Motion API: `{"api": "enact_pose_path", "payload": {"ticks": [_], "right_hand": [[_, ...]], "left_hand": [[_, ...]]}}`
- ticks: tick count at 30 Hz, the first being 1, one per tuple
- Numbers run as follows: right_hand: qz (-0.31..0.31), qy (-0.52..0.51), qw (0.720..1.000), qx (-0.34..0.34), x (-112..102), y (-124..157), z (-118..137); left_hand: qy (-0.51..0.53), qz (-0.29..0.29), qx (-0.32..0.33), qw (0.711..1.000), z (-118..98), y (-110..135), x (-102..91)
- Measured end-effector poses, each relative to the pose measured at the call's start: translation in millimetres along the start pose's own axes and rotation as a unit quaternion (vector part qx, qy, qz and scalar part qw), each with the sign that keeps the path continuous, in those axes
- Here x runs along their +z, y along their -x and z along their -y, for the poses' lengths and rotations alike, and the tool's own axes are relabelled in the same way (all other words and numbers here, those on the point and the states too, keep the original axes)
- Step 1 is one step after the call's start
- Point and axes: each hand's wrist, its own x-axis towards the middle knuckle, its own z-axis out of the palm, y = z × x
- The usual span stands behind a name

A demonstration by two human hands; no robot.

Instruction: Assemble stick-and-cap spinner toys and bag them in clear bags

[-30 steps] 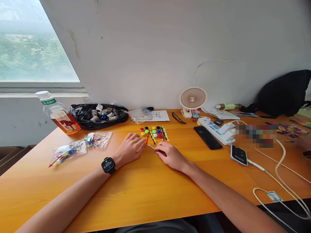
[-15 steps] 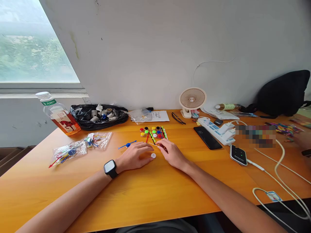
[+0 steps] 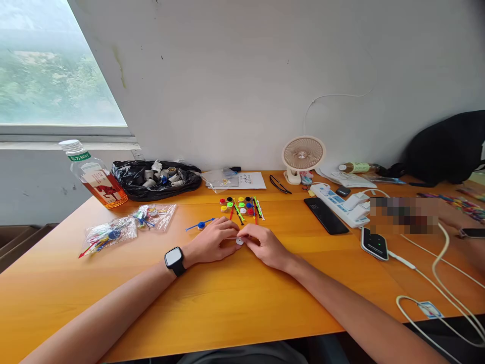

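Observation:
My right hand (image 3: 268, 246) pinches a thin white plastic arrow (image 3: 229, 238), which lies level across a small round white base (image 3: 239, 241). My left hand (image 3: 214, 240), wearing a watch, is curled with its thumb and fingers at the left side of that base, gripping it near the table. Whether arrow and base are joined cannot be made out. Beside my left hand is a blue arrow on a blue round base (image 3: 201, 226). Just beyond my hands stand several coloured round bases (image 3: 230, 205) and several loose coloured arrows (image 3: 258, 208).
Two clear bags of coloured parts (image 3: 111, 235) lie at left, near a tea bottle (image 3: 99, 182) and a black plastic bag (image 3: 159, 189). A fan (image 3: 303, 154), black phone (image 3: 326, 216), power strip (image 3: 337, 205) and cables are right. A co-worker's arm (image 3: 460, 220) shows at far right.
My right hand has brought the white arrow down and towards me, over the white base. My left fingers have drawn in around it. A co-worker's arm has appeared at far right.

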Motion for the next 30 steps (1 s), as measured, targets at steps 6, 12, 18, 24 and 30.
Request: {"api": "enact_pose_path", "payload": {"ticks": [6, 12, 18, 24, 30], "right_hand": [[0.009, 0.016, 1.000, -0.025, 0.2, 0.5, -2.7], [-0.011, 0.000, 1.000, 0.005, 1.8, 1.7, -5.6], [-0.018, 0.011, 1.000, 0.021, 1.8, 1.1, -6.4], [-0.032, 0.015, 0.999, 0.016, -1.4, -0.4, -8.4], [-0.031, 0.001, 1.000, 0.000, -0.3, -0.7, -9.3]], "left_hand": [[0.006, -0.013, -0.019, 1.000, 0.6, -0.1, 0.5], [0.005, -0.025, -0.024, 0.999, 0.9, 1.0, 1.7], [0.015, -0.041, -0.038, 0.998, 4.5, 4.0, 5.1], [0.006, -0.044, -0.045, 0.998, 4.4, 3.6, 4.2], [0.016, -0.045, -0.052, 0.998, 2.4, 2.2, 3.6]]}}
